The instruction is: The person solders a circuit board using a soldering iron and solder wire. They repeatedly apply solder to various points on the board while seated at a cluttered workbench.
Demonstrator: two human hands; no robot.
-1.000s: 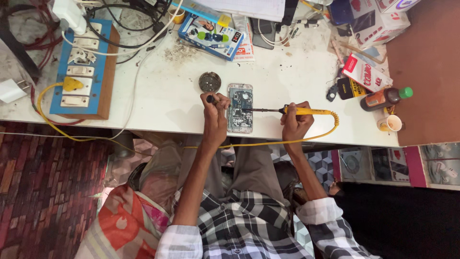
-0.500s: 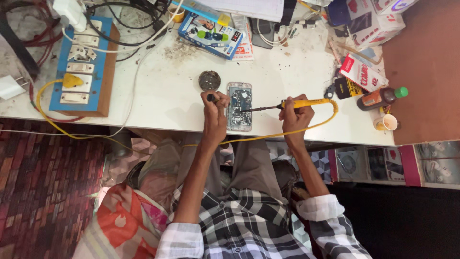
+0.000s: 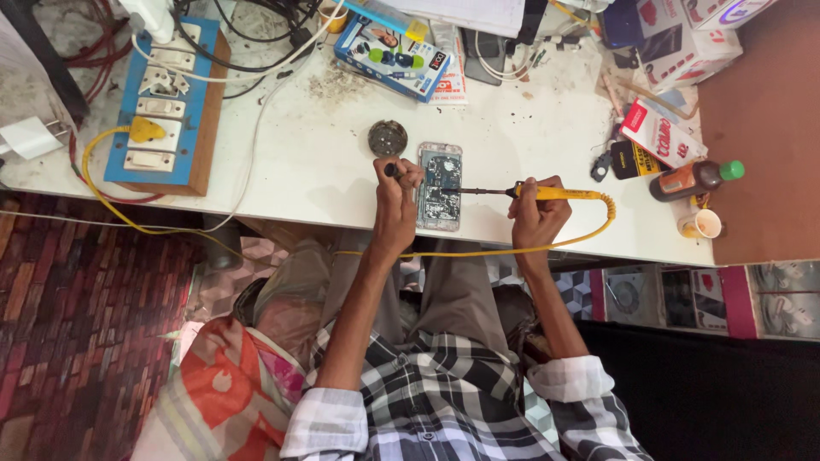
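The phone (image 3: 441, 186) lies at the middle of the frame on the white surface (image 3: 316, 171), back cover off, its board and inner parts bare. It sits lengthwise, between the two hands.

The left hand (image 3: 396, 195) rests at the phone's left edge, its grip closed on a small dark tool (image 3: 390, 169) whose kind is too small to tell. The right hand (image 3: 538, 209) has its grip wrapped round the yellow handle of a soldering iron (image 3: 512, 191); the thin shaft runs left from the hand and its tip sits over the upper part of the open phone. Whether the tip touches the board cannot be told. The iron's yellow cable (image 3: 478, 252) loops from the handle's right end down along the near edge of the surface.

As a judgement: opening the phone is done, and the work on the board is under way, not finished. The phone is not closed up, and no back cover can be picked out near it.

A small round dark tin (image 3: 387, 137) stands just above the left hand, apart from the phone. A blue switchboard (image 3: 166, 102) lies at the upper left. At the right edge stand a brown bottle (image 3: 694, 178) with a green cap and a small cup (image 3: 702, 224).
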